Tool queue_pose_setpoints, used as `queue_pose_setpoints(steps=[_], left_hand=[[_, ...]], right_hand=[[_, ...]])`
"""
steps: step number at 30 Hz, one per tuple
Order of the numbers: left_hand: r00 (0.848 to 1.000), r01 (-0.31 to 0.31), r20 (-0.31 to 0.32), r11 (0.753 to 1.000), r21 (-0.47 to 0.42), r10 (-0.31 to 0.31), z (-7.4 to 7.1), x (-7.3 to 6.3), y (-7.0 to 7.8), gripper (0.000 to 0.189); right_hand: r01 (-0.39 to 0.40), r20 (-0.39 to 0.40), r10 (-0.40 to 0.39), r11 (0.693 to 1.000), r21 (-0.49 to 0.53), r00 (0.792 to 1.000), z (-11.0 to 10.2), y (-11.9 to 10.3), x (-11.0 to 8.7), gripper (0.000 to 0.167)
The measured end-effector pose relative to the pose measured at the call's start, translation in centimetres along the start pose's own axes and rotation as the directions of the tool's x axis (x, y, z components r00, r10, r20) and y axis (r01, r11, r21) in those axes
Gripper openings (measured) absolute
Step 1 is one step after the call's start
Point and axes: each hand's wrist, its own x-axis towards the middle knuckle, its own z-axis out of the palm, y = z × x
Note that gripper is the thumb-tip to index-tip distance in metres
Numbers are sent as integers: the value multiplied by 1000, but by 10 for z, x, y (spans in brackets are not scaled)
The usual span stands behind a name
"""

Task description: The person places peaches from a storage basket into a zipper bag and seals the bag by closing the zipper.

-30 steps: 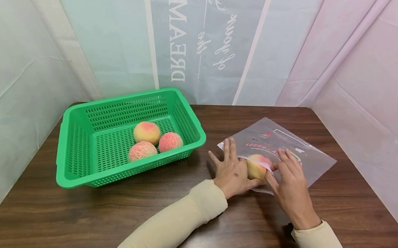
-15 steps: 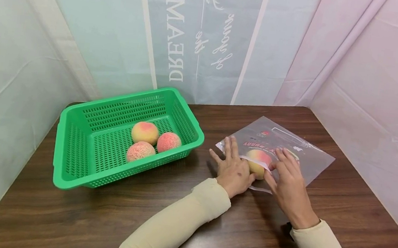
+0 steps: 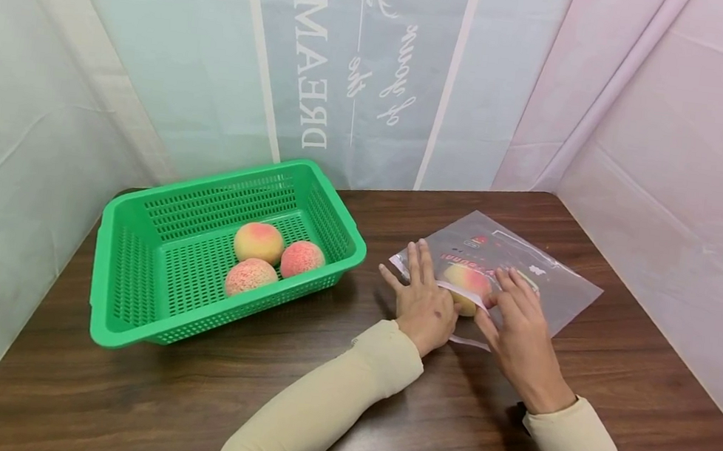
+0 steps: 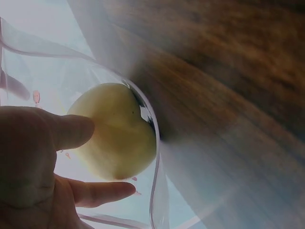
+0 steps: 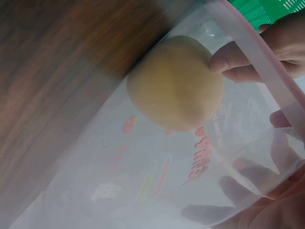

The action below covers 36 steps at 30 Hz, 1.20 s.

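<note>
A yellow-pink peach [image 3: 466,278] lies inside the mouth of a translucent zip bag [image 3: 564,297] with red print, flat on the table at the right. My left hand [image 3: 427,309] has its outer fingers spread straight over the bag's near-left edge. In the left wrist view, its finger and thumb touch the peach [image 4: 114,133] from the side. With my right hand [image 3: 525,341] I hold the bag's upper lip at the opening, thumb under and fingers on top. Through the film, the right wrist view shows the peach [image 5: 176,86] and those fingers.
A green slotted basket [image 3: 217,313] stands at the left with three peaches inside: one yellow-pink [image 3: 259,242], one pink [image 3: 302,259], one speckled [image 3: 251,277]. Fabric walls border the brown wooden table [image 3: 179,413] at the back and both sides.
The peach has moved farther into the bag, away from me, with more of it under the film. My left thumb has followed it forward; the right hand stays at the bag's lip.
</note>
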Motion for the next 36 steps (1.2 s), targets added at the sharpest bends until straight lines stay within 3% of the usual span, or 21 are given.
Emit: queue_pose_setpoints(steps=[14, 27, 36], left_hand=[[999, -17, 45, 999, -28, 19, -6, -5, -7, 55], [989, -72, 126, 997, -3, 72, -17, -22, -17, 72], [982, -147, 117, 989, -3, 146, -20, -30, -29, 76]], right_hand=[[-73, 48, 75, 997, -27, 996, 2, 2, 0, 23], [-102, 43, 104, 994, -32, 994, 2, 2, -1, 22], [-120, 55, 122, 992, -25, 991, 2, 1, -1, 23]])
